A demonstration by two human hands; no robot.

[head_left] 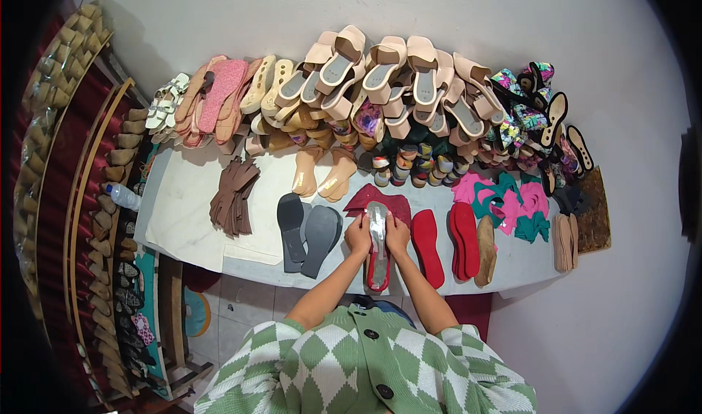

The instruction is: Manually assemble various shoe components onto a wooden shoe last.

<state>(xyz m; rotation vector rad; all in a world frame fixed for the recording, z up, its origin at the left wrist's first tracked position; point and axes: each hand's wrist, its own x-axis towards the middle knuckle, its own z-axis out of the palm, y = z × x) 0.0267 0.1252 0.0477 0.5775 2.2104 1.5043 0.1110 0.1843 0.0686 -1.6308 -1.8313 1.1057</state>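
Left hand [358,235] and right hand [397,235], fingers curled, grip a silver-lined red sole [378,247] from either side on the table [190,217].

left hand [358,235], right hand [397,235], both hands gripping

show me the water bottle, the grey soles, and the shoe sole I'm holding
water bottle [123,196]: head view, middle of its clear body.
grey soles [319,233]: head view, upper half of the right one.
sole [377,228]: head view, silvery strip between both hands.
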